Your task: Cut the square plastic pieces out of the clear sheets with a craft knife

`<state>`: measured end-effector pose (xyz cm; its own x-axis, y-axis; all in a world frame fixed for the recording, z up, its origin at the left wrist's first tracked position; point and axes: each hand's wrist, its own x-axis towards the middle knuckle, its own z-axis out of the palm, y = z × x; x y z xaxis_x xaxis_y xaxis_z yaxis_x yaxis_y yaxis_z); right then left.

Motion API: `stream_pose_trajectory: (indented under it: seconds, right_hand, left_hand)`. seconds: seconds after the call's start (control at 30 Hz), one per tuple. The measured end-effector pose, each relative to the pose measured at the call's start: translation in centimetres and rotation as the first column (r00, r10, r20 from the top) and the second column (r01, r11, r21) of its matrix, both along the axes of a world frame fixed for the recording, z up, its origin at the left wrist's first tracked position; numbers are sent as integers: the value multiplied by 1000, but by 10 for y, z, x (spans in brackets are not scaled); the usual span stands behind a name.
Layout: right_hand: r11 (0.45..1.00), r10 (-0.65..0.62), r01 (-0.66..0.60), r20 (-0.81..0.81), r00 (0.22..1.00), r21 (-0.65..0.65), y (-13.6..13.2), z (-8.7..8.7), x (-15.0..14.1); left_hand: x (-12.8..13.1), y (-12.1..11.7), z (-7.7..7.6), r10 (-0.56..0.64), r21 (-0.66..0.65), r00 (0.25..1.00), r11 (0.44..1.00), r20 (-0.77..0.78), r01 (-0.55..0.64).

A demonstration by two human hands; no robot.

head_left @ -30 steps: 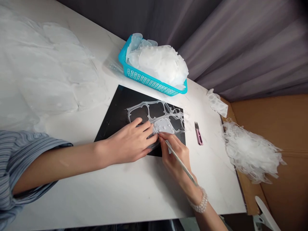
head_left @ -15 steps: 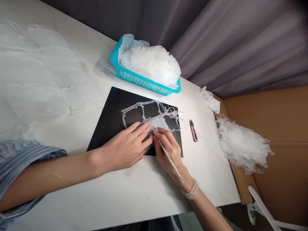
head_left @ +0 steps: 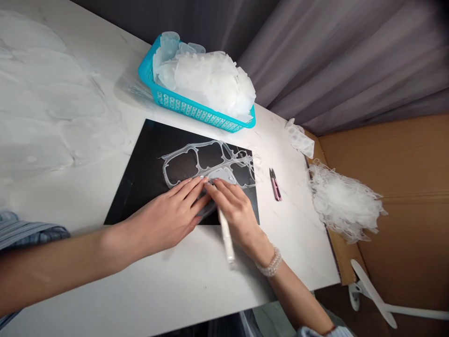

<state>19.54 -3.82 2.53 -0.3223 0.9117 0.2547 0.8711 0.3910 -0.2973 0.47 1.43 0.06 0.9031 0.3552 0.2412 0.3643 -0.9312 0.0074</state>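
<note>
The two hands are close together over the black mat [head_left: 129, 182], their fingertips meeting at a translucent plastic sheet [head_left: 180, 149] with open cut-out cells. The left hand [head_left: 166, 210] lies palm down, fingers extended across the sheet's near edge; the right hand [head_left: 235, 206] has its fingers bent and holds a slim pale-handled tool [head_left: 226, 238], whose handle slants out below the palm toward the near edge of the tabletop [head_left: 168, 290]. The tool's tip is hidden by the fingers. The sheet lies on the mat — one filled panel [head_left: 223, 176] shows just beyond the fingertips, and loose strands reach past the mat's right edge. Beyond the mat stands a blue basket [head_left: 196, 110] heaped with translucent pieces [head_left: 213, 82]. Pink-handled thread snips [head_left: 275, 185] rest to the right, near a tangled pile of clear scraps [head_left: 345, 201] against the cardboard [head_left: 403, 187].
</note>
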Motion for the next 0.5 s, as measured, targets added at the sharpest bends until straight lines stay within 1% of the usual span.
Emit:
stream_pose_trajectory:
  seconds: [0.03, 0.07, 0.1, 0.13, 0.17, 0.2, 0.23, 0.27, 0.3, 0.33, 0.37, 0.4, 0.43, 0.47, 0.5]
  right_hand:
    - [999, -46, 45, -116, 992, -15, -1, 1, 7]
    - [993, -121, 118, -236, 964, -26, -3, 2, 18]
    - [974, -220, 225, -356, 908, -27, -6, 4, 32]
    - [933, -331, 358, -470, 818, -33, -10, 6, 51]
    - [870, -415, 492, -581, 700, -28, -14, 9, 73]
    - [779, -464, 626, -704, 537, -36, -18, 11, 96]
    - [702, -472, 706, -802, 366, -91, -23, 13, 118]
    - [671, -467, 718, -858, 213, -187, -27, 14, 137]
    - [672, -465, 688, -879, 102, -276, -30, 16, 151]
    - [685, -462, 648, -886, 32, -334, -33, 17, 159]
    - [713, -463, 594, -886, 0, -372, -34, 18, 160]
    - [745, -460, 544, -888, 0, -386, -35, 20, 155]
    - [777, -447, 504, -894, 20, -377, -34, 22, 144]
    - [809, -427, 469, -903, 52, -355, -33, 25, 128]
    - [836, -398, 447, -913, 91, -319, -31, 29, 111]
  left_hand:
    - [0, 0, 0, -1, -2, 1000, 1000, -9, 1]
    - [0, -1, 0, -3, -4, 1000, 1000, -17, 3]
    - [0, -1, 0, -4, -7, 1000, 1000, -24, 4]
    - [-1, -1, 0, -1, -13, 1000, 1000, -31, 1]
    - [-1, 0, 1, 1, -19, 999, 1000, -37, -2]
    - [-1, 0, 1, 2, -25, 999, 1000, -41, -3]
    - [-2, 1, 1, 0, -31, 999, 1000, -43, -1]
    - [-3, 2, 2, -4, -38, 999, 999, -43, 3]
    - [-3, 3, 3, -10, -47, 999, 999, -35, 8]
    - [-3, 4, 5, -17, -66, 1000, 998, -18, 16]
    - [-3, 5, 9, -25, -100, 1000, 995, 12, 26]
    - [-2, 6, 13, -28, -151, 998, 988, 61, 37]
    - [0, 8, 19, -17, -231, 992, 972, 124, 46]
    - [3, 9, 26, 13, -343, 981, 938, 193, 55]
    - [8, 11, 33, 75, -492, 964, 869, 254, 62]
